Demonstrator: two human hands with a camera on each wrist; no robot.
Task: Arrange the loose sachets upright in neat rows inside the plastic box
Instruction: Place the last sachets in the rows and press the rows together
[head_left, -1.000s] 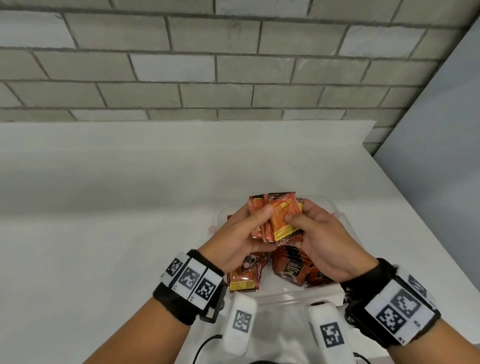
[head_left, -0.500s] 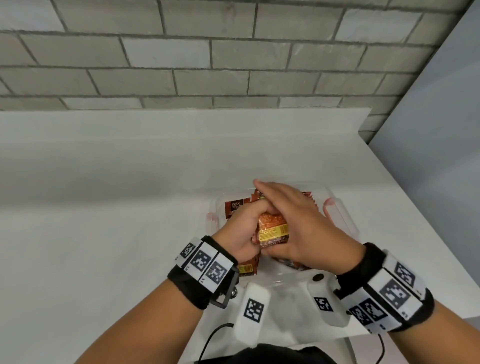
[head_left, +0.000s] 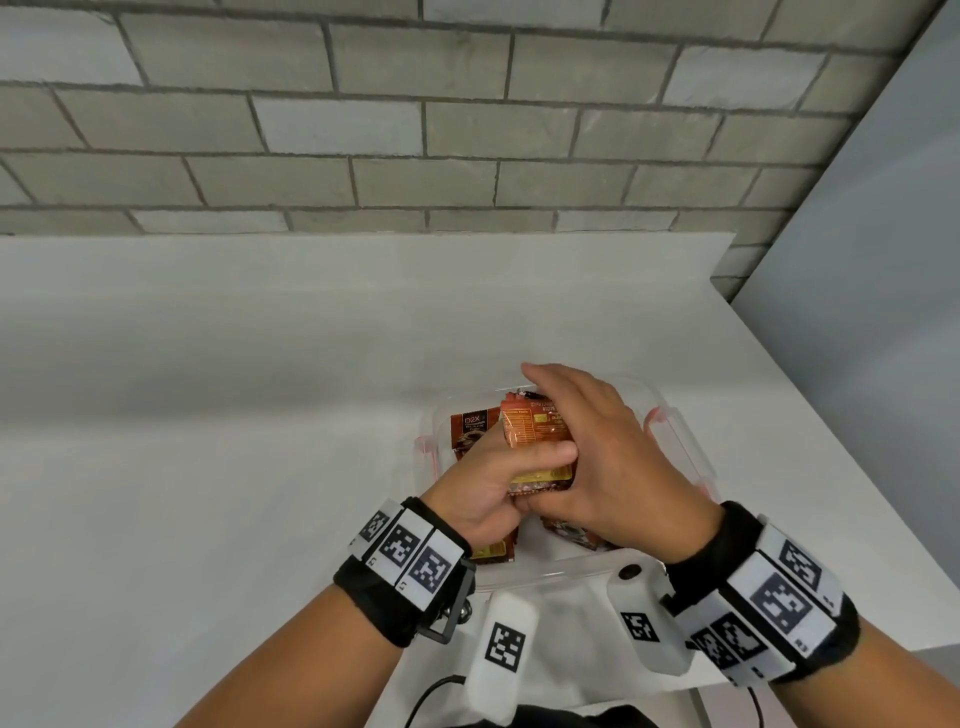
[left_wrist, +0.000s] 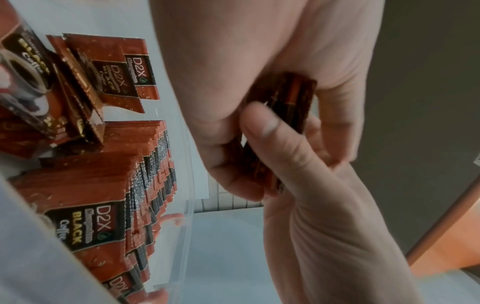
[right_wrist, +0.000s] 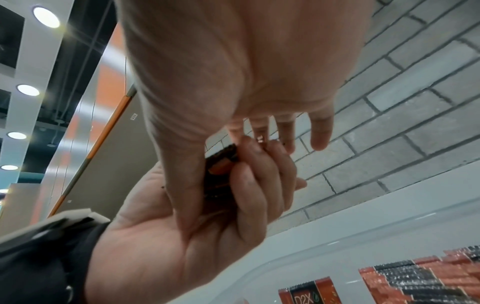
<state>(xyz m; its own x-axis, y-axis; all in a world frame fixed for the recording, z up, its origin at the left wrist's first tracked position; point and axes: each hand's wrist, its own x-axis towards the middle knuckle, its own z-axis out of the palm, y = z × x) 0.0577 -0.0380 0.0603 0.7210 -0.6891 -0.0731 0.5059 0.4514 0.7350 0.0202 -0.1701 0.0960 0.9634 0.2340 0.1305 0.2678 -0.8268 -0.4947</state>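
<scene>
Both hands over the plastic box (head_left: 670, 431), which sits on the white counter (head_left: 208, 467) at about 5 o'clock in the head view. Left hand (head_left: 483, 483) has its fingers (right_wrist: 249, 185) and thumb clamped round a small bundle of sachets (head_left: 540, 447), held upright above the box. Right hand (head_left: 613, 457) lies flat along the bundle's 3 o'clock side, fingers (right_wrist: 319, 131) straight and together, thumb under the lower edge; probably squaring the edges so the bundle goes in as one block.

Inside the box: a tight upright row of sachets (left_wrist: 145, 185), and beyond it a few loose sachets (left_wrist: 109, 72) lying tilted. These loose ones likely crowd the free slot. Grey block wall (head_left: 467, 130) at 12 o'clock.
</scene>
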